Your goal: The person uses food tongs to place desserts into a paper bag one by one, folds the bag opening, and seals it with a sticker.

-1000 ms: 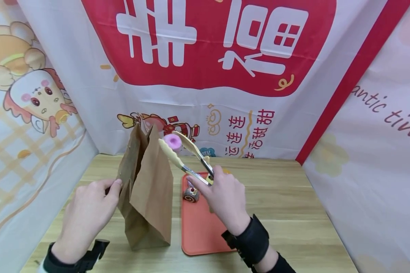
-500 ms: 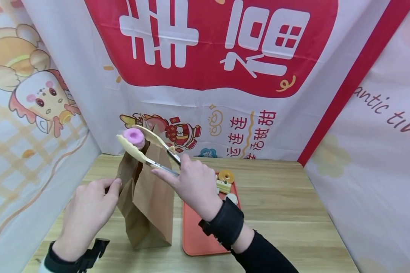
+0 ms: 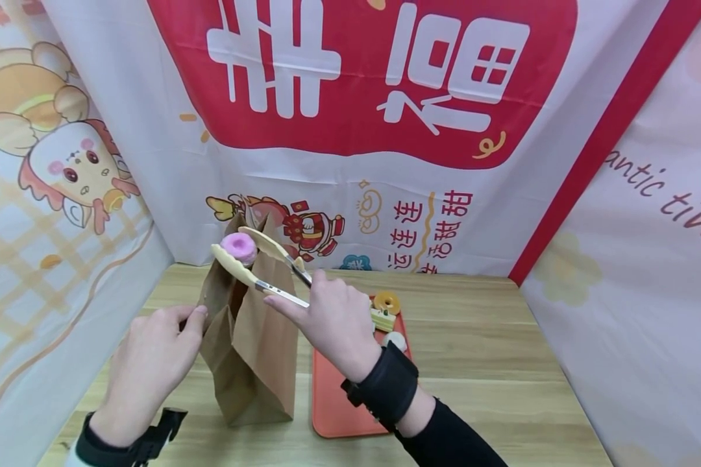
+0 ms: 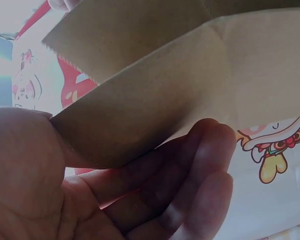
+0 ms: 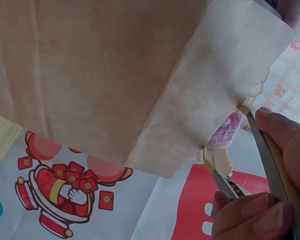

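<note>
A brown paper bag [image 3: 263,357] stands upright on the table with its mouth spread. My left hand [image 3: 158,353] pinches the bag's left rim between thumb and fingers; the left wrist view shows the paper wall [image 4: 140,110] running between them. With my right hand [image 3: 339,324] I grip a pair of tongs [image 3: 280,295] with cream-coloured tips. Between those tips sits a small purple ring-shaped doughnut [image 3: 239,248], right at the bag's mouth. In the right wrist view the purple doughnut [image 5: 226,131] is partly hidden behind the bag's wall.
Right of the bag lies an orange-red tray [image 3: 344,395], partly under my right forearm. On it are a yellow ring doughnut [image 3: 387,302], a layered cake slice [image 3: 382,319] and a white round piece [image 3: 395,340]. Printed cloth [image 3: 350,214] hangs behind the table.
My right hand has carried the tongs and doughnut leftward from beside the bag to over its mouth, then slightly lower. My left hand keeps its hold on the rim.
</note>
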The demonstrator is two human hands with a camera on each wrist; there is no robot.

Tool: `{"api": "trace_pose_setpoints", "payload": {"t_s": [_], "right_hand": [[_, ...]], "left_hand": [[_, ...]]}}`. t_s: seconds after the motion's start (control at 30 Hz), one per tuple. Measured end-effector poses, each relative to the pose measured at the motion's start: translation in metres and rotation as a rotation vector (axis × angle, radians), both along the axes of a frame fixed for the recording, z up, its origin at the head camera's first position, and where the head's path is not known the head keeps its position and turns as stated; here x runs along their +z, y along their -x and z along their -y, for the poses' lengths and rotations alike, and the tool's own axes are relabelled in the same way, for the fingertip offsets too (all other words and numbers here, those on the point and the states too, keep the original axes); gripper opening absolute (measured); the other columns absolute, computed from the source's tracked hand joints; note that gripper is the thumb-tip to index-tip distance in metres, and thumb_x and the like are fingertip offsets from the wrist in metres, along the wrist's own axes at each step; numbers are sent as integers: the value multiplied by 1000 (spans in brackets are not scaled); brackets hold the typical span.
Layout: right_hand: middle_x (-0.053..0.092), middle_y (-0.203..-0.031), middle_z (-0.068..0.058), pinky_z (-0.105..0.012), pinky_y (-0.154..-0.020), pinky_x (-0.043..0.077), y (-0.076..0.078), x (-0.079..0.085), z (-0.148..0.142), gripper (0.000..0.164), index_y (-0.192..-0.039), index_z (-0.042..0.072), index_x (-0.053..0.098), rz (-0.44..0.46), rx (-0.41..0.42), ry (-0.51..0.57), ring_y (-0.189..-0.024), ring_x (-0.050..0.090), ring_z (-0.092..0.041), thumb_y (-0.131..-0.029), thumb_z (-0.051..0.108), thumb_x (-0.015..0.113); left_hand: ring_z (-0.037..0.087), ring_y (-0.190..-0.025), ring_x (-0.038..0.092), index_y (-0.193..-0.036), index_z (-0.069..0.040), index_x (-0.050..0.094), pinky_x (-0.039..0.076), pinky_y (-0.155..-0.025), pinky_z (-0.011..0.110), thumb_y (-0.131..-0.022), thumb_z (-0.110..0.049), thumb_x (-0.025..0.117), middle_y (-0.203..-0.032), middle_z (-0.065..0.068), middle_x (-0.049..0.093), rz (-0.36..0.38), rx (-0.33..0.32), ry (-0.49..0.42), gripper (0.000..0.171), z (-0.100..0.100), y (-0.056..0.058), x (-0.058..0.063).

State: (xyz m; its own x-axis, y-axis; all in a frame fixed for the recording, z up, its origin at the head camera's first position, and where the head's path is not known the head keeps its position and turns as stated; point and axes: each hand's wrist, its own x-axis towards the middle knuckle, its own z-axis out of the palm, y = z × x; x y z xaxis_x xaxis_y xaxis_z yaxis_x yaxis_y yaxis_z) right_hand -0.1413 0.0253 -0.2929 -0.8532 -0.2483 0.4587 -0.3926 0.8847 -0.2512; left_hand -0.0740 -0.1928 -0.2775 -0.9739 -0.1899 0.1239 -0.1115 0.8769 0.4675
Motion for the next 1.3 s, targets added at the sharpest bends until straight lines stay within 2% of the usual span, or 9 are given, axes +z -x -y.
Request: {"api": "trace_pose_setpoints", "payload": {"t_s": [0.1, 0.27, 0.53, 0.67, 0.83, 0.9, 1.07, 1.2, 1.3], "right_hand": [[30, -50, 5, -27, -33, 23, -1, 1, -1, 70, -67, 15, 46, -26, -9, -5, -36, 31, -11, -78, 83, 49], [27, -50, 5, -27, -33, 22, -2, 4, -2, 70, -63, 14, 43, -68, -12, -22, -36, 29, -11, -77, 82, 54], [28, -50, 5, -27, -34, 23, -5, 7, -5, 69, -70, 13, 47, -35, -16, -17, -36, 29, -11, -77, 82, 53], [33, -49, 4, -28, -33, 27, -6, 7, -11, 71, -80, 10, 54, 26, -12, 53, -37, 34, -12, -78, 82, 53], [36, -52, 3, -30, -36, 31, -11, 0, -28, 73, -79, 11, 51, 89, -68, 185, -39, 39, -14, -76, 84, 50], [34, -53, 4, -31, -37, 31, -14, -6, -39, 72, -75, 13, 48, 104, -98, 218, -41, 39, -14, -76, 85, 49], [35, -54, 6, -32, -39, 28, -21, -31, -73, 76, -77, 12, 53, 197, -197, 286, -43, 38, -13, -73, 87, 49], [44, -57, 1, -33, -41, 30, -27, -65, -105, 77, -79, 10, 56, 319, -304, 314, -46, 43, -15, -72, 87, 51], [50, -60, -1, -33, -43, 33, -36, -97, -130, 76, -79, 10, 57, 431, -375, 343, -50, 47, -17, -72, 85, 55]], "left_hand": [[24, -57, 48, -65, -16, 53, 30, -45, 35, -105, -41, 36, -58, 3, 42, 7, -3, -2, 50, 0, 0, 0], [25, -62, 50, -69, -17, 56, 31, -46, 36, -105, -43, 35, -60, 3, 44, 32, 0, -5, 49, 0, 1, 0], [23, -57, 47, -66, -17, 52, 30, -45, 35, -105, -42, 36, -59, 3, 42, 19, 0, -5, 50, 1, 1, -1], [25, -60, 49, -65, -18, 54, 31, -46, 35, -105, -40, 38, -59, 2, 44, 0, -2, 4, 48, 1, 1, -1], [25, -61, 50, -72, -18, 61, 32, -46, 35, -105, -41, 37, -60, 3, 46, 13, -17, -3, 47, -1, 1, 0], [24, -61, 50, -79, -16, 66, 33, -46, 35, -105, -40, 38, -60, 3, 46, 11, -27, -7, 45, -3, 2, 0], [30, -70, 58, -90, -14, 71, 37, -48, 38, -105, -38, 41, -69, 6, 57, -5, -34, 5, 42, -5, 5, 0], [32, -74, 61, -91, -15, 72, 39, -47, 41, -104, -39, 41, -76, 9, 62, -7, -33, 1, 43, -6, 4, -1], [33, -73, 62, -92, -15, 73, 39, -46, 41, -104, -40, 40, -79, 10, 64, -13, -34, -7, 42, -7, 3, -2]]}}
